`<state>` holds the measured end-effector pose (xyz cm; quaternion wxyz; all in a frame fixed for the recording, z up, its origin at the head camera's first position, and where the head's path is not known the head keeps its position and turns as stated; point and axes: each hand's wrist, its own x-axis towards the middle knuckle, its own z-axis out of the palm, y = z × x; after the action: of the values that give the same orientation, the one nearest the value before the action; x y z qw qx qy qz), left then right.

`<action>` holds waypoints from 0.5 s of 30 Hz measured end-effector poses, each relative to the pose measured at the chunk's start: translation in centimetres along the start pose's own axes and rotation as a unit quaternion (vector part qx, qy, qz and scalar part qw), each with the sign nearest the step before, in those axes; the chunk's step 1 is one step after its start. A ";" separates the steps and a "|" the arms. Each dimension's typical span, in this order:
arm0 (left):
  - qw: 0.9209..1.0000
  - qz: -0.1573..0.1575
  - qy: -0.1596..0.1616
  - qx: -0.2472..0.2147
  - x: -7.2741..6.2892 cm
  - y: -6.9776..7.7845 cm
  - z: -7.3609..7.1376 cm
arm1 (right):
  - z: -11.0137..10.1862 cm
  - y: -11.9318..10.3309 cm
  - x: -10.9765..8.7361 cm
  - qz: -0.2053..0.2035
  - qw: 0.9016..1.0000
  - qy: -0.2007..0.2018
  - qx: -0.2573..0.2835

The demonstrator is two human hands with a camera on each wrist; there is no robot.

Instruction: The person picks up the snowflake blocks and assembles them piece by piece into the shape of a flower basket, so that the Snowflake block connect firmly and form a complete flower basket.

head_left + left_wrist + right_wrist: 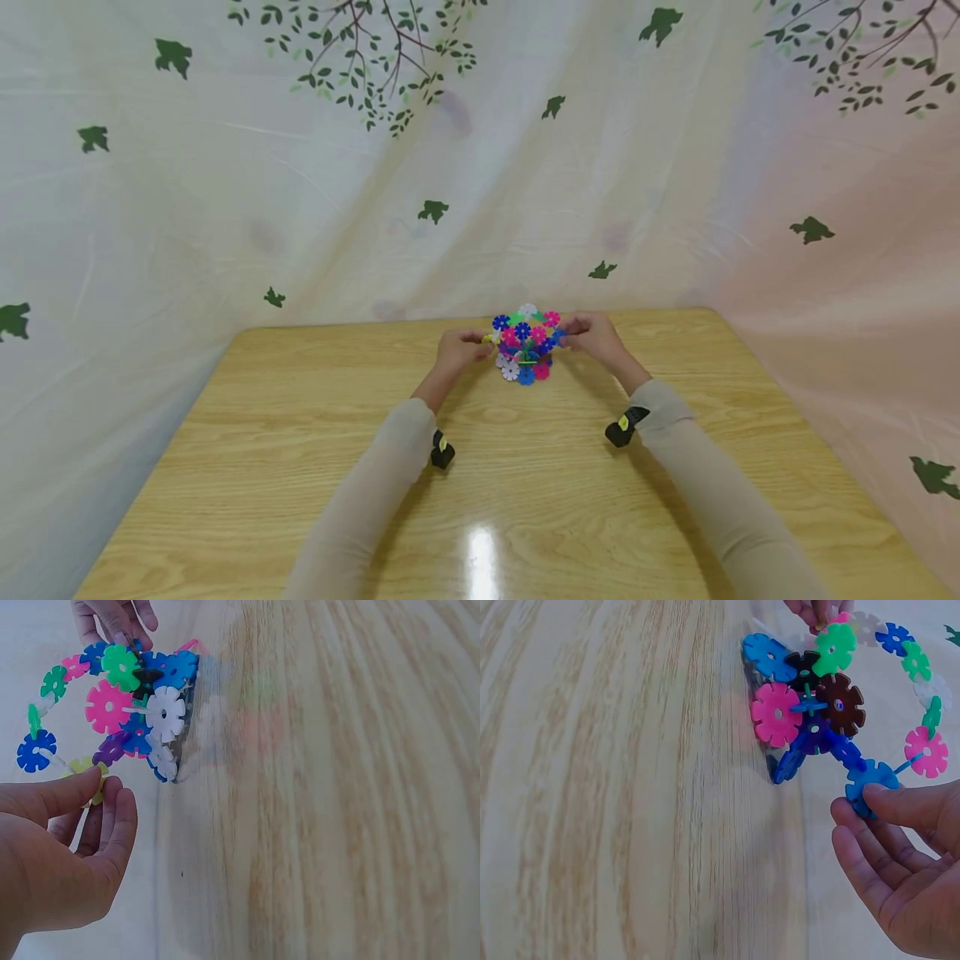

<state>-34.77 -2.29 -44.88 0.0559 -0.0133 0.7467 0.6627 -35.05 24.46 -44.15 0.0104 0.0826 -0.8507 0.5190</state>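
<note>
A small build of interlocking snowflake discs (pixel 522 332) in many colours stands near the table's far edge. Its base is a cluster of discs, and a loop of linked discs arches over it. My left hand (pixel 459 350) pinches a yellow disc (pixel 77 774) on the left side between thumb and fingers. On the opposite side, my right hand (pixel 596 337) has a light-blue disc (pixel 870 780) pinched the same way. A large pink disc (pixel 107 706) and a white disc (pixel 165 714) face the left wrist view. The right wrist view shows a brown disc (pixel 840 704) in the base.
The wooden table (pixel 517 450) reaches back to a pale curtain (pixel 337 208) printed with leaves and branches, which also hangs along both sides. Black wrist cameras (pixel 621 431) sit at both cuffs.
</note>
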 end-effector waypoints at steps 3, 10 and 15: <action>1.000 0.001 -0.002 0.001 0.1 -0.1 0.0 | 0.0 0.0 0.0 -0.001 1.000 0.002 0.003; 0.999 -0.007 -0.026 0.019 0.0 0.0 -0.3 | 0.0 0.0 -0.1 -0.006 1.000 -0.009 0.024; 0.999 -0.002 -0.040 0.033 -0.1 -0.1 -0.5 | -0.2 -0.1 -0.1 0.000 0.999 -0.024 0.038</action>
<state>-34.67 -2.81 -44.90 0.0873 0.0130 0.7654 0.6375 -34.91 24.59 -44.05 -0.0130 0.0951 -0.8306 0.5486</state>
